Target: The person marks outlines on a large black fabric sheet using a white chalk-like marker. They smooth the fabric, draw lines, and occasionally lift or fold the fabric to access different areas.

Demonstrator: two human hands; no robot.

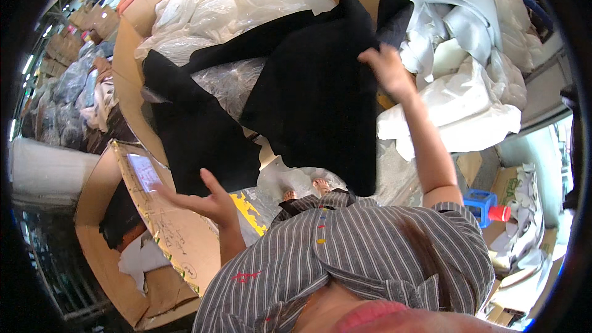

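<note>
Plastic-wrapped bundles [69,90] and cartons crowd the background. With fingers loosely spread and gripping nothing, the left hand [214,202] is at the lower end of the smaller black piece [191,129]. The right hand [391,75] is at the right edge of the larger black piece [314,92]; whether it grasps it, I cannot tell. Both pieces spread across a large cardboard box [131,77], before white plastic wrapping [234,3]. Farther right are white sheets [453,117] and a blue container [480,202] with a red cap.

Cardboard box [128,55]: pale plastic [237,3] inside, black sheets [308,98] atop.
</note>
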